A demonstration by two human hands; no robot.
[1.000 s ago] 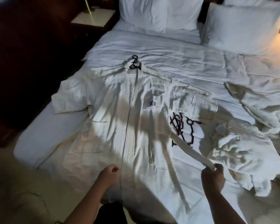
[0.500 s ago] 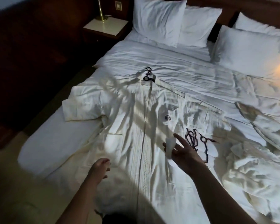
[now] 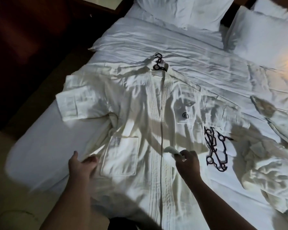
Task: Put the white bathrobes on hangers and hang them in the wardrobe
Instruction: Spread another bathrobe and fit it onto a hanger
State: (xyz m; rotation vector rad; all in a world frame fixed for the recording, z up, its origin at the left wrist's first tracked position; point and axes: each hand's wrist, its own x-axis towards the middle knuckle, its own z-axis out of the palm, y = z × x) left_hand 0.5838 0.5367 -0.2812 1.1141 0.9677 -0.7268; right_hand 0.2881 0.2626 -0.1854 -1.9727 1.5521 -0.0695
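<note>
Lowered onto the bathrobe (image 3: 140,113), right hand (image 3: 188,161) pinches belt end (image 3: 170,150) — left hand (image 3: 81,165) blurred, grip unclear.

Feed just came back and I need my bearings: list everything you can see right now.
bed: one, white, fills view
pillows: at least two, white, bed's head
bathrobe: one, white, flat, mid-bed
hanger: one, black, in its collar
spare hangers: count unclear, black, right of it
crumpled bathrobe: one, white, far right
belt: one, white, end in right grip
left grip: one, at flat bathrobe's left edge, blurred
right grip: one, above bathrobe's front, pinching belt
</note>
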